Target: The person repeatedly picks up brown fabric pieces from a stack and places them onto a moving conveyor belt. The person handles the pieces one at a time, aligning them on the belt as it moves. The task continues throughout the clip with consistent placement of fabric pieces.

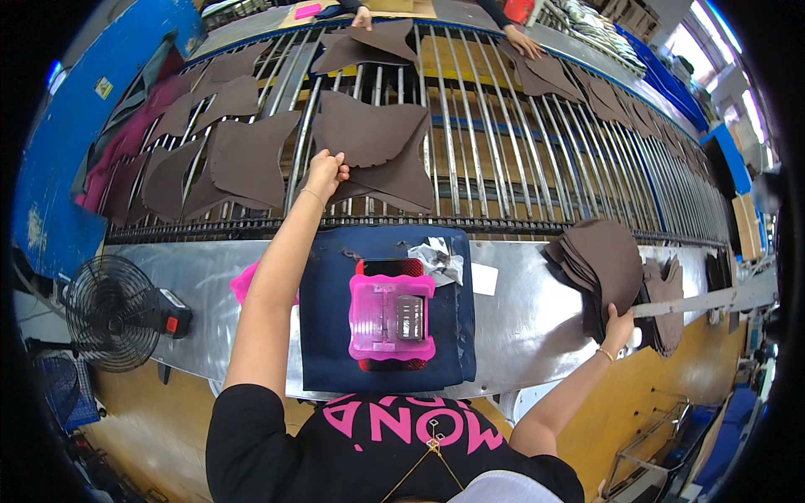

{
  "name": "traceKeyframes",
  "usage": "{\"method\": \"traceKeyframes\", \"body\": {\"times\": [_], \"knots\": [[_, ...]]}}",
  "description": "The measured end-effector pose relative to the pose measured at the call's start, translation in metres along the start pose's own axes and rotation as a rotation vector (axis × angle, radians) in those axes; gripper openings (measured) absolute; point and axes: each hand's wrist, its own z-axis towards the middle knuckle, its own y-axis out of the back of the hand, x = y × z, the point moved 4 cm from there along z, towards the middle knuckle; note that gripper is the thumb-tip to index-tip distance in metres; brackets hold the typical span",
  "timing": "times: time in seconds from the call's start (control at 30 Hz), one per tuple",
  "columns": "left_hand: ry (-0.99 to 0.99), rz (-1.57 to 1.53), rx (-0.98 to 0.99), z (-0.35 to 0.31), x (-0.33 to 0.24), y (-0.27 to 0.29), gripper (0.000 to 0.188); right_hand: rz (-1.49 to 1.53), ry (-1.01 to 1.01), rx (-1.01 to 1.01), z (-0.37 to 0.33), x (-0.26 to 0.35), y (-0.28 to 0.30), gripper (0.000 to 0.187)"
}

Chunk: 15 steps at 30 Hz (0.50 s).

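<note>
Metal-barred conveyor [503, 225] partly laid with flat brown pieces [247, 159]; curved brown panel [369, 126] pinched by left hand [325, 174], rounded brown stack [604, 251] gripped by right hand [617, 329], apparently unlaid

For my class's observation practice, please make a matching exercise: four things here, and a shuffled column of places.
Things
1. Wearer's left hand
2. Wearer's right hand
3. Pink case
4. Black fan

Places
A. Over the navy cloth
B. Near the left end of the metal table
C. At brown pieces lying on metal bars
D. At the brown stack on the table

Pairs: 1-C, 2-D, 3-A, 4-B.
</note>
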Motion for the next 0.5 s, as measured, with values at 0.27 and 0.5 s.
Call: {"method": "traceKeyframes", "body": {"times": [0.27, 0.5], "knots": [[-0.161, 0.780, 0.044, -0.069, -0.046, -0.018, 0.074, 0.608, 0.008, -0.009, -0.024, 0.060, 0.095, 0.038], [-0.652, 0.456, 0.523, -0.174, -0.088, -0.103, 0.054, 1.290, 0.380, -0.030, -0.080, 0.167, 0.172, 0.034]]}}
